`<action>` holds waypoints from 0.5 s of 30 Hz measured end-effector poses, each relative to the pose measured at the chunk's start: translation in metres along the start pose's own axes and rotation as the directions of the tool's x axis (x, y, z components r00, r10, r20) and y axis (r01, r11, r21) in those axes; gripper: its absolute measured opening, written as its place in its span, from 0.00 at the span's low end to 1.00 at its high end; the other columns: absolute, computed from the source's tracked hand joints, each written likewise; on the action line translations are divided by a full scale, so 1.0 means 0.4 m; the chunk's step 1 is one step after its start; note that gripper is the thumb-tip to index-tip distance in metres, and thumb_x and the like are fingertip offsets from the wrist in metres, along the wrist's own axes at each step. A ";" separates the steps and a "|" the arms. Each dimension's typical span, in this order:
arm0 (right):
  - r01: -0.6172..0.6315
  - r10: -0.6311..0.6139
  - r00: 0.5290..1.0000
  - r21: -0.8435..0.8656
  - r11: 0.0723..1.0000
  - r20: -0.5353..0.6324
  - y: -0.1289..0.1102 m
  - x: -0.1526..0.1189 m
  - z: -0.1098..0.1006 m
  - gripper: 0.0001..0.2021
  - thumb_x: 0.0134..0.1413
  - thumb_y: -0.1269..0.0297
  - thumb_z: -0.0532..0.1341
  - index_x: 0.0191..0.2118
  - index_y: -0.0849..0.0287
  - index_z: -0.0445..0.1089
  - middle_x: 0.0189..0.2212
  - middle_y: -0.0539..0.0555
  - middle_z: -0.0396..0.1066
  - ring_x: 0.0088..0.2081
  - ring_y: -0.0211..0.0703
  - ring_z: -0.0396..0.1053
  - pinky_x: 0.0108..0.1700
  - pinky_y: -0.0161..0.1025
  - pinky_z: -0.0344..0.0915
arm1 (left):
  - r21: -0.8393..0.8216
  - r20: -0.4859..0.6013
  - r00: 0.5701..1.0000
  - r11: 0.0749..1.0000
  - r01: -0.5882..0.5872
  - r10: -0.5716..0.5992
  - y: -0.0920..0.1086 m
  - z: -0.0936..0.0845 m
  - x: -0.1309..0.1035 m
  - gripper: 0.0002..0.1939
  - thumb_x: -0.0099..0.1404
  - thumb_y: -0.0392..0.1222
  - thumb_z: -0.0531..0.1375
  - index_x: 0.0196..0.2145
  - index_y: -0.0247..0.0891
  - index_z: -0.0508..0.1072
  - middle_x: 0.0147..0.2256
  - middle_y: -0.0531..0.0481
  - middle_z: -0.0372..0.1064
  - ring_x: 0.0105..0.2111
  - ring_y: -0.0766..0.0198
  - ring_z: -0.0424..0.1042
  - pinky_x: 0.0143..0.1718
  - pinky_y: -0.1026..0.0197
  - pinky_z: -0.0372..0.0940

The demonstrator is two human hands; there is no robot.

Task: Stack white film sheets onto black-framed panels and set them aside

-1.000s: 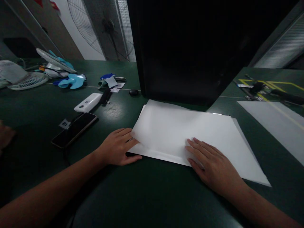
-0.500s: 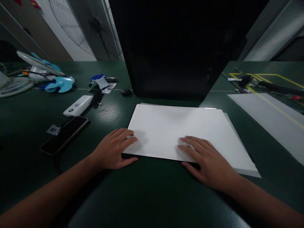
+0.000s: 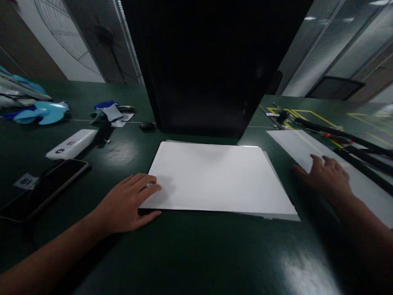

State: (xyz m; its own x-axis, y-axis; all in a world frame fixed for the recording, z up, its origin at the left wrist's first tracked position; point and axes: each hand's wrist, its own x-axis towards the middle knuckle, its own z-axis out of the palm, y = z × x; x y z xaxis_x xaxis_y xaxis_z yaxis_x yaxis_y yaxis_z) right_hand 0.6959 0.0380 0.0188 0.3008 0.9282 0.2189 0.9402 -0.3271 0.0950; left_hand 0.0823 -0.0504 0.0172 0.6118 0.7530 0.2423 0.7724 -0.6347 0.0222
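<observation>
A white sheet lies flat in front of me, with a dark edge and a second pale layer showing beneath it. My left hand rests at its near left corner, fingertips on the sheet and thumb apart on the table. A small shiny bit shows between those fingers, too unclear to name. Off to the right, my right hand is over the inner edge of another long white sheet, its fingers spread and nothing seen in them. I cannot tell whether it touches that sheet.
A large black screen stands behind the sheet. To the left are a phone, a white box-shaped device, a black mouse and blue fan blades. Black rods lie at the right on the green table.
My right hand has left the middle sheet and moved right to the other one. My left hand stays at the corner. The view has turned rightward.
</observation>
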 end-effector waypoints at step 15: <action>-0.160 0.164 0.984 -0.071 0.985 0.061 0.110 0.011 -0.060 0.25 0.67 0.50 0.54 0.57 0.58 0.78 0.43 0.73 0.75 0.38 0.58 0.73 0.35 0.50 0.54 | 0.000 0.020 1.000 1.000 -0.014 0.014 0.003 -0.002 0.004 0.23 0.65 0.51 0.65 0.56 0.41 0.74 0.54 0.38 0.72 0.53 0.42 0.73 0.51 0.41 0.70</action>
State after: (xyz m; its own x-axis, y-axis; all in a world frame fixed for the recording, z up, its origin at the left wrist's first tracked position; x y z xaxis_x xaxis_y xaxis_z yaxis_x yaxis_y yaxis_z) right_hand 0.7349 0.0234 0.0471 0.4605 0.8710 0.1714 0.8663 -0.4831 0.1273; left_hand 0.0840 -0.0500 0.0182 0.6258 0.7474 0.2229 0.7638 -0.6452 0.0190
